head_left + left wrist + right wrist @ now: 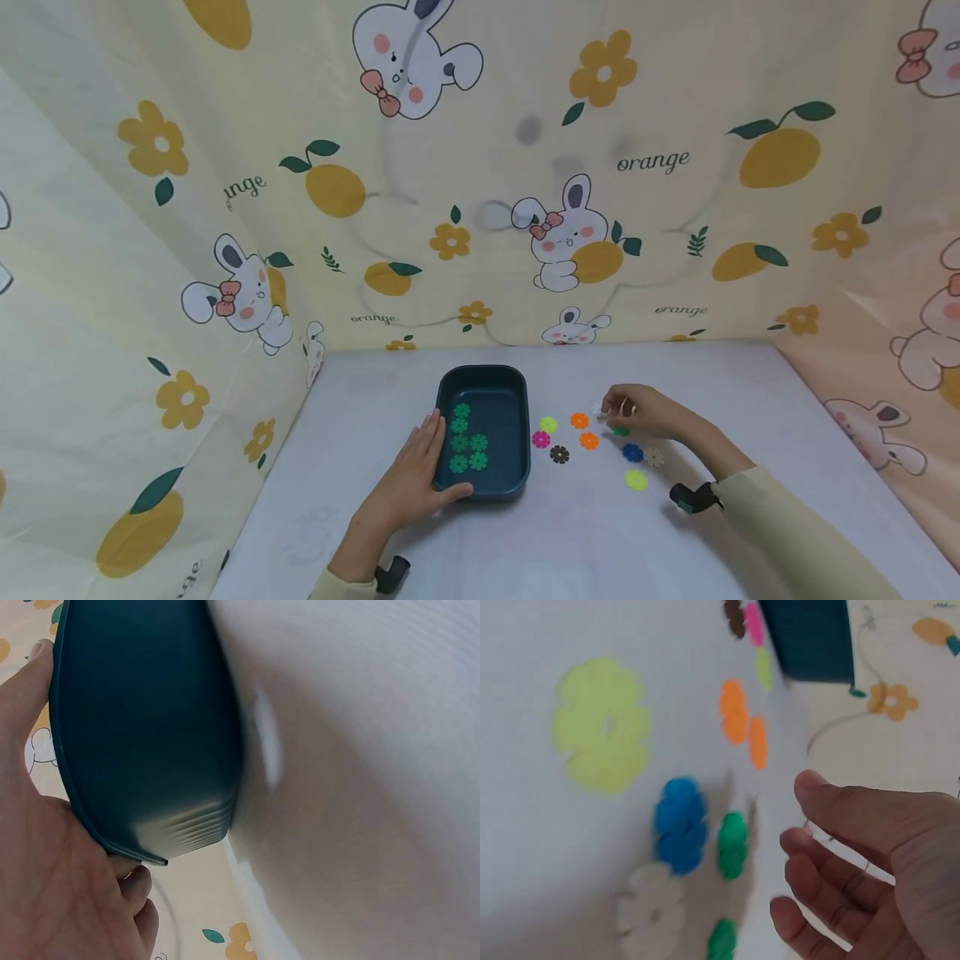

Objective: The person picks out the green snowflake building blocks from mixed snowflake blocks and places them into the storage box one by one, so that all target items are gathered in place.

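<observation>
A dark blue-green tray (491,493) holds several green flower-shaped discs (478,442). My left hand (415,467) lies along its left side, fingers straight, thumb on the near rim; in the left wrist view the hand (67,885) is against the tray's wall (150,735). My right hand (648,410) hovers over loose discs, fingers bent. A whitish disc (597,410) shows at its fingertips; whether they pinch it is unclear. The right wrist view shows a gap between thumb and fingers of the right hand (870,855). Below it are green (733,846) and blue discs (681,825).
Between tray and right hand lie a yellow disc (549,424), a pink disc (541,439), a brown disc (559,454) and two orange discs (588,441). Nearer me are a beige disc (655,457) and another yellow one (636,480). A printed curtain (480,250) backs the white table (570,550).
</observation>
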`<action>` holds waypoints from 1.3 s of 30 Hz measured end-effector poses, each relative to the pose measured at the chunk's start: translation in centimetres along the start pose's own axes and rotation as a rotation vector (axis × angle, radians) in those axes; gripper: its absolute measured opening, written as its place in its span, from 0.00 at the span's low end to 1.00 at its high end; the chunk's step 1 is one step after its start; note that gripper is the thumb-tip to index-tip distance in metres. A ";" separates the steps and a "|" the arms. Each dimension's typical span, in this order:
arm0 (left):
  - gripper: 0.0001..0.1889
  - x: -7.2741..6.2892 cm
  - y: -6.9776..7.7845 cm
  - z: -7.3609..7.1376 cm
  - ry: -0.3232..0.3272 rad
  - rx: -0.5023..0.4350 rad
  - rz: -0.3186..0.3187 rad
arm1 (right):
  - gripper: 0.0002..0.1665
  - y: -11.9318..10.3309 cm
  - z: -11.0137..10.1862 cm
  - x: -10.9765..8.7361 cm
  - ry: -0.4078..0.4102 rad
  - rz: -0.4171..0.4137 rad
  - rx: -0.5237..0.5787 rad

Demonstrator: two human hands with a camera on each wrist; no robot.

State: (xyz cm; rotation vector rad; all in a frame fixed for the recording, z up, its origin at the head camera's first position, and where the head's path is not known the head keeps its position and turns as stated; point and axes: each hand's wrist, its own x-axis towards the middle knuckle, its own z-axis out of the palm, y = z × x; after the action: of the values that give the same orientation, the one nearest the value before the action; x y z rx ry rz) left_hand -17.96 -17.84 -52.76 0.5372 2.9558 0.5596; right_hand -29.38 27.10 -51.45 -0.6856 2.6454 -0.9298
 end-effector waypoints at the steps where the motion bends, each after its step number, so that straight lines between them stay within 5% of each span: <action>1: 0.64 0.0 0.0 0.0 -0.002 0.005 -0.003 | 0.11 0.3 0.1 -0.2 0.004 0.023 -0.003; 8: 0.64 -0.1 -0.1 0.2 -0.002 0.017 -0.010 | 0.19 1.7 0.8 -1.1 0.034 0.193 -0.051; 14: 0.64 -0.1 -0.1 0.2 0.006 0.010 -0.009 | 0.21 2.0 1.2 -1.1 0.048 0.232 -0.052; 26: 0.64 -0.1 -0.1 0.1 0.003 -0.002 -0.002 | 0.06 0.3 0.7 -0.4 0.038 0.095 -0.026; 39: 0.64 0.1 -0.3 0.2 0.003 0.001 -0.003 | 0.06 -5.6 0.0 3.7 0.048 -0.083 0.147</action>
State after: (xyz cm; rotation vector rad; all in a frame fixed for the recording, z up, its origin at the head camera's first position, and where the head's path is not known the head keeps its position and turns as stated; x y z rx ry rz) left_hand -18.09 -17.97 -53.04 0.5325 2.9598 0.5589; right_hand -30.59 21.38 -48.16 -0.7506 2.5744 -1.1641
